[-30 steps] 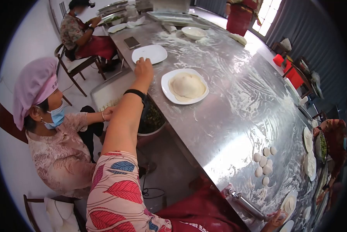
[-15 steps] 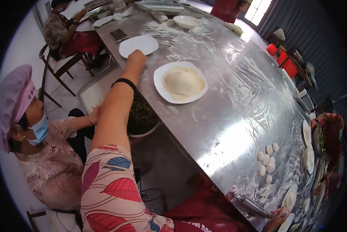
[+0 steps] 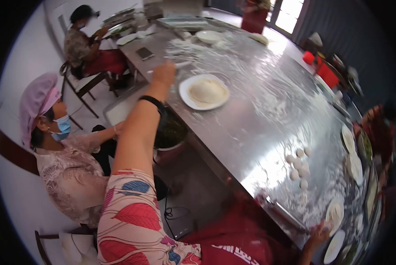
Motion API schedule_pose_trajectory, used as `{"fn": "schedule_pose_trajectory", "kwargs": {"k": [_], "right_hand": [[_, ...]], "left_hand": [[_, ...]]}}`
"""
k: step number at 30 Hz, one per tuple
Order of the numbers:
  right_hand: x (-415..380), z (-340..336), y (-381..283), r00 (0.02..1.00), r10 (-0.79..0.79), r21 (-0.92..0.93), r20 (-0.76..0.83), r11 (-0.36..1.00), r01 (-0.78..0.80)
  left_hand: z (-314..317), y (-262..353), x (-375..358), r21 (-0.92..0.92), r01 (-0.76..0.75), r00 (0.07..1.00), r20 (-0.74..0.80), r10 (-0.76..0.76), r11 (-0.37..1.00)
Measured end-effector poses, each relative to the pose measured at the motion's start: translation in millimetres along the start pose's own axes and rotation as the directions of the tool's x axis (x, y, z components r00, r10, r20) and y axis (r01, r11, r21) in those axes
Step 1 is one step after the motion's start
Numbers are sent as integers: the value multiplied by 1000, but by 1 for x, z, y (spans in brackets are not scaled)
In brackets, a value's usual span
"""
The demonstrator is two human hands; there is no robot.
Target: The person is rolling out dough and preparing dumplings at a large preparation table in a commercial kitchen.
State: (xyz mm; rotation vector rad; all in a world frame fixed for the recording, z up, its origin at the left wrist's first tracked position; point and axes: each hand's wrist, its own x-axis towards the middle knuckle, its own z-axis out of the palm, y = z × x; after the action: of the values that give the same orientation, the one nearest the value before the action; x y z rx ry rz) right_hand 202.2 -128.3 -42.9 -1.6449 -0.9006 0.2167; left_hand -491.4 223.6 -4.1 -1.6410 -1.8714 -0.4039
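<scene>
My left arm reaches far over the metal table, and my left hand (image 3: 164,74) is closed on a white plate (image 3: 183,65), which shows nearly edge-on. Close by on its right, a square white plate (image 3: 183,92) carries a mound of thin round dough wrappers (image 3: 204,91). At the near right edge, my right hand (image 3: 320,232) is closed around the end of a metal rolling pin (image 3: 287,214) lying on the table. Several small dough balls (image 3: 297,164) sit beyond the pin. Next to my right hand is a plate with dough wrappers (image 3: 335,213).
A masked person (image 3: 70,176) in a pink cap sits at left beside a pot of chopped greens (image 3: 171,134). Another person (image 3: 85,48) sits farther back. A phone (image 3: 145,54) and a white bowl (image 3: 210,37) rest on the floured table (image 3: 251,128). More plates line the right side.
The white plate in my left hand has gone from lying flat to nearly edge-on, lifted and tilted. My view has shifted slightly. My right hand stays at the rolling pin.
</scene>
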Motion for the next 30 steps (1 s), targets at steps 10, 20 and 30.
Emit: {"fn": "schedule_pose_trajectory", "kwargs": {"k": [10, 20, 30], "right_hand": [[-25, -9, -11, 988, -105, 129, 117, 988, 90], [-33, -21, -7, 963, -206, 249, 173, 955, 160], [-32, -21, -13, 973, -136, 290, 189, 954, 77]], "left_hand": [[-144, 101, 26, -47, -322, 936, -168, 310, 946], [-173, 302, -125, -161, -686, 721, -285, 632, 710], [-237, 379, -139, -482, -720, 535, 73, 842, 499]]}}
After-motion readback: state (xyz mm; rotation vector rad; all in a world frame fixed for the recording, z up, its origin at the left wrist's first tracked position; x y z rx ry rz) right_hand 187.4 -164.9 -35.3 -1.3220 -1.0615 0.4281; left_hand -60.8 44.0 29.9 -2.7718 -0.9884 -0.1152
